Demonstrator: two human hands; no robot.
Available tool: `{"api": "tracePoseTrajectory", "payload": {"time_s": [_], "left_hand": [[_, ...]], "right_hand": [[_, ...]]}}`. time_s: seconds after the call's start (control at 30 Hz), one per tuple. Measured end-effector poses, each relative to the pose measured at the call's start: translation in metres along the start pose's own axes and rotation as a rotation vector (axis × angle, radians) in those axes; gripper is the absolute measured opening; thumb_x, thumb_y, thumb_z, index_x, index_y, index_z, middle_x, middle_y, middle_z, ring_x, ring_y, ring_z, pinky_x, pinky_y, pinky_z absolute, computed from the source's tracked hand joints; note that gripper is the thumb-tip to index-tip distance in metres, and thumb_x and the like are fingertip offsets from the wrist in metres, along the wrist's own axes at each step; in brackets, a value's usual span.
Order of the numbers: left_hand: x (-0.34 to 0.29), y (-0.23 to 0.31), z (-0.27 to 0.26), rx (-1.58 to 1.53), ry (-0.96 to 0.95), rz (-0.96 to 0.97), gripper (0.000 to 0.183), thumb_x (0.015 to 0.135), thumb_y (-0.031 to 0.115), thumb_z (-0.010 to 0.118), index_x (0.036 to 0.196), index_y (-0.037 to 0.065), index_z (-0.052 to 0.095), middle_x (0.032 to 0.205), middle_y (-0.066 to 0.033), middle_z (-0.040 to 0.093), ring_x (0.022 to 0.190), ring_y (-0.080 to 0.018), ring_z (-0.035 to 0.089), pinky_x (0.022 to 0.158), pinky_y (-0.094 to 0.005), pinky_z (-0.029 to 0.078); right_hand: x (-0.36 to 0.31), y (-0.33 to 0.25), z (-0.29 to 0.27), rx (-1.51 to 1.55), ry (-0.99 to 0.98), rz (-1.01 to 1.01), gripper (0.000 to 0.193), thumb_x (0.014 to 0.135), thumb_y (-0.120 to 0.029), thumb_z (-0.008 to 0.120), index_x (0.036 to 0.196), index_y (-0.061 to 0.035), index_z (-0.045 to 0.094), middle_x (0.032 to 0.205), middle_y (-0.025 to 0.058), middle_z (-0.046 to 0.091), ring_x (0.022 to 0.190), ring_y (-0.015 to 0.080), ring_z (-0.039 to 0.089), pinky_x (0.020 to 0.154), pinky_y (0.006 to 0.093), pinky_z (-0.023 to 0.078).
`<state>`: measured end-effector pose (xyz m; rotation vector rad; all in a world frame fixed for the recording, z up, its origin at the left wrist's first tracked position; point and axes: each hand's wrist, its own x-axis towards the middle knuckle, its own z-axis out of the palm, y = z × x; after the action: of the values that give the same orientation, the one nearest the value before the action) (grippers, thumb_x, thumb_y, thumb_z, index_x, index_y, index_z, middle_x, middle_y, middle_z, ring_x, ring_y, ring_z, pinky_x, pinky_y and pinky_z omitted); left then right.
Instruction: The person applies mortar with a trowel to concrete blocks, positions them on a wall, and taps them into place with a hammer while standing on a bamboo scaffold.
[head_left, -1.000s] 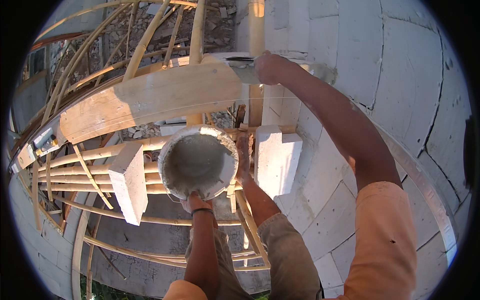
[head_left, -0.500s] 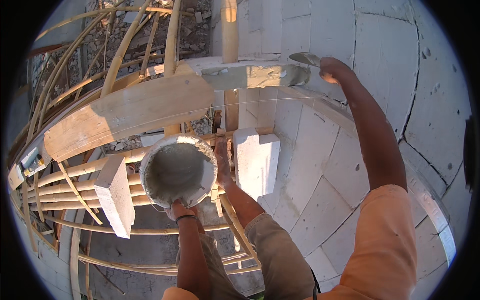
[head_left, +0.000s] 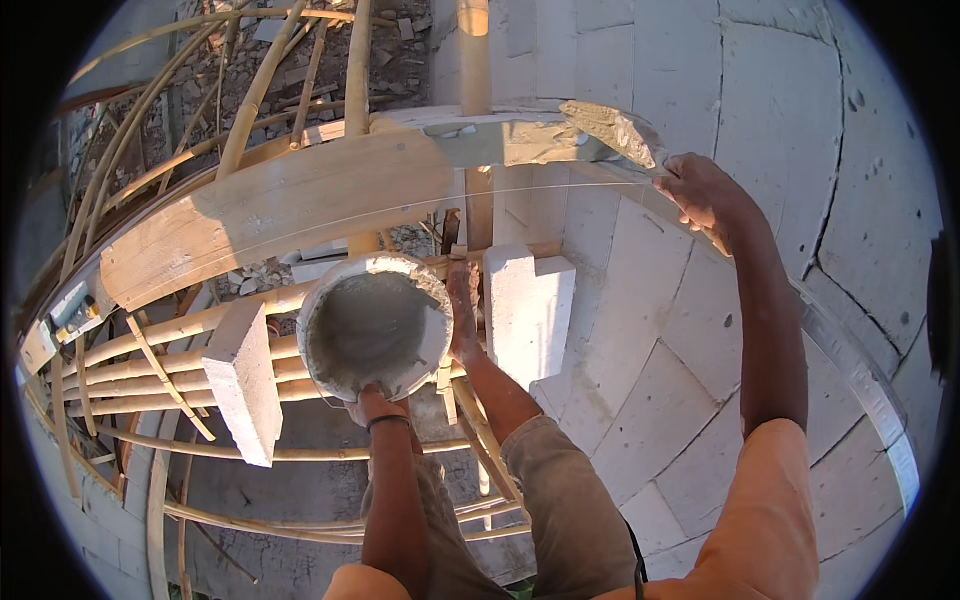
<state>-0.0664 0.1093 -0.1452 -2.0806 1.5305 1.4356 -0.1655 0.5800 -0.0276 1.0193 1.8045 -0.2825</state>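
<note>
1 wooden board [head_left: 280,215] | 1 bucket [head_left: 312,368] (grey mortar [head_left: 368,325] inside), between 2 pale blocks [head_left: 240,385] | 1 trowel [head_left: 648,135], mortar-laden, past board's right end | left hand [head_left: 375,405] gripping bucket's near rim | right hand [head_left: 700,195] clenched round trowel handle

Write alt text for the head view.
A person's right hand holds a trowel loaded with mortar near a block wall; the left hand grips the near rim of a bucket. Pale blocks flank the bucket among bamboo poles.
</note>
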Motion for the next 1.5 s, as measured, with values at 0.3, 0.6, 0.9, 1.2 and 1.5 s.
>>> {"api": "tracePoseTrajectory", "payload": {"time_s": [0.3,0.6,0.9,1.2,1.5], "left_hand": [[0.058,-0.045,-0.031,0.082,-0.132,0.166,0.059,0.073,-0.015,0.048,0.130,0.001,0.048,0.122,-0.0145,0.057,0.103,-0.0338,0.062,0.087,-0.0496,0.057],[0.092,-0.030,-0.039,0.143,-0.204,0.067,0.043,0.079,-0.012,0.044,0.121,-0.005,0.052,0.122,-0.0168,0.058,0.112,-0.0354,0.059,0.097,-0.0502,0.052],[0.091,-0.017,-0.044,0.142,-0.235,0.043,0.054,0.077,-0.014,0.047,0.129,0.000,0.047,0.126,-0.0166,0.056,0.114,-0.0364,0.058,0.100,-0.0546,0.049],[0.086,-0.018,-0.042,0.163,-0.283,0.020,0.055,0.078,-0.013,0.047,0.132,-0.001,0.045,0.128,-0.0178,0.055,0.116,-0.0379,0.057,0.100,-0.0559,0.049],[0.089,-0.023,-0.043,0.129,-0.246,0.035,0.053,0.078,-0.013,0.049,0.129,0.000,0.048,0.127,-0.0160,0.056,0.112,-0.0345,0.060,0.094,-0.0481,0.055]], "right_hand": [[-0.142,0.068,0.183,1.202,-0.255,-0.014,0.039,0.091,-0.039,0.060,0.103,-0.0020,0.064,0.079,0.0032,0.059,0.059,0.0119,0.059,0.053,0.0294,0.050],[0.011,-0.060,0.342,1.080,0.464,-0.505,0.015,0.092,-0.012,0.059,0.096,0.0010,0.052,0.089,0.0142,0.056,0.080,0.0239,0.058,0.072,0.0348,0.048],[0.089,-0.117,0.363,1.065,0.391,-0.652,0.027,0.095,-0.030,0.051,0.094,-0.0030,0.056,0.090,0.0199,0.064,0.085,0.0432,0.062,0.077,0.0516,0.048],[0.089,-0.069,0.398,0.883,0.191,-0.462,0.045,0.101,-0.042,0.042,0.101,0.0009,0.056,0.083,0.0237,0.061,0.080,0.0406,0.060,0.074,0.0463,0.046],[-0.022,-0.015,0.349,0.946,-0.023,-0.381,0.040,0.100,-0.036,0.048,0.091,0.0027,0.055,0.069,0.0164,0.056,0.064,0.0237,0.051,0.066,0.0360,0.045]]}}
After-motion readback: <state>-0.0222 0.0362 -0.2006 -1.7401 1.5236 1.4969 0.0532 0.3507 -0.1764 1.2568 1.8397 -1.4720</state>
